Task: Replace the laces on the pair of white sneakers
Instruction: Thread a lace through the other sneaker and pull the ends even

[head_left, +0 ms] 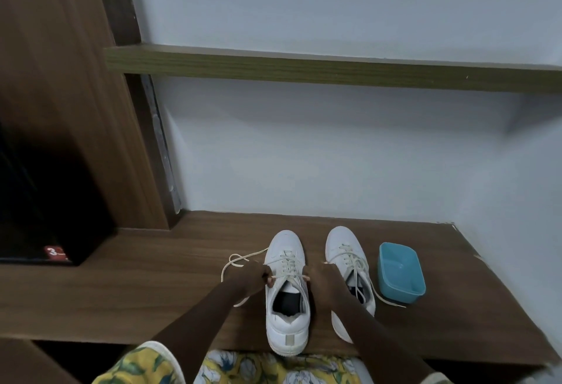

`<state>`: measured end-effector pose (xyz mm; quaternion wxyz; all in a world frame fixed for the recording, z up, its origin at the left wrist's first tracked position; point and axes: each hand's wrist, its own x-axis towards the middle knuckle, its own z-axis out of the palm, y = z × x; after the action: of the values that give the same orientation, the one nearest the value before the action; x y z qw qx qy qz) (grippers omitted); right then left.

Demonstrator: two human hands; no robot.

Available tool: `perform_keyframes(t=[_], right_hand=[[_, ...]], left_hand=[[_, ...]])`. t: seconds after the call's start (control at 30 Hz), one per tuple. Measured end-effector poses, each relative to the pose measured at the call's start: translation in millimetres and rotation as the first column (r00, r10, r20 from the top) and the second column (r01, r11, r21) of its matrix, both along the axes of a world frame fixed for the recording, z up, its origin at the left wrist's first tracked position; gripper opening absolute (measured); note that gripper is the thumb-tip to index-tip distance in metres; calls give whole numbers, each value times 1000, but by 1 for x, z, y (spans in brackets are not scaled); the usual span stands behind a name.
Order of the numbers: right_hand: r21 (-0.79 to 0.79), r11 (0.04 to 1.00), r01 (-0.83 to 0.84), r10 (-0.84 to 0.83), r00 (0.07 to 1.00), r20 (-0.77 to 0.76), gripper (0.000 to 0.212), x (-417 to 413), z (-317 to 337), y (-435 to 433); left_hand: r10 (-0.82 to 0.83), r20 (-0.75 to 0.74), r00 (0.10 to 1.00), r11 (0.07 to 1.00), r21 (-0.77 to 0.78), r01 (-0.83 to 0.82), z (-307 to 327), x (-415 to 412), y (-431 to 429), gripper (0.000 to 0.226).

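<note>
While we've got both hands on it, the near sneaker (286,322) sits toe-away on the wooden desk (152,292), heel right at the front edge, with its lace (289,265) crossed up to about the top eyelets. Our left hand (248,277) has its fingers curled, pinching the lace on that side, and our right hand (324,280) pinches the other side the same way — the strand runs taut across the tongue between them. A loose tail loops on the desk to the left. The other sneaker (343,243) stands just beside it on the right, laced too, one tail trailing toward a blue tub (401,274). What could bite us: we can't see how much tail the right hand has, so a harder pull from the left might drag it back through its eyelet. Also that heel's at the edge — a tug toward us could tip the shoe off.
</note>
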<state>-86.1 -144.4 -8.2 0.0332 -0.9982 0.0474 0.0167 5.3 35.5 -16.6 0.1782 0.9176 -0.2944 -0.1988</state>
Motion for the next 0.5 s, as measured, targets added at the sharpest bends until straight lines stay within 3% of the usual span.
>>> perform_keyframes(t=[0.1,0.2,0.37,0.5], right_hand=[[152,988,18,-13,999,-35,24,3,8,-11],[400,911,103,-74,993,-89,16,13,24,-22],[507,858,87,-63,996,-64,15,26,57,-31],[501,865,33,-36,999,-3,17,32,72,-28]], left_hand=[[164,-148,975,951,-239,-196,-2,6,9,23],[234,-296,926,787,-502,-359,15,2,10,29],[171,-682,711,513,-554,-655,36,0,-11,35],[77,-748,660,483,-551,-681,42,-11,-35,27]])
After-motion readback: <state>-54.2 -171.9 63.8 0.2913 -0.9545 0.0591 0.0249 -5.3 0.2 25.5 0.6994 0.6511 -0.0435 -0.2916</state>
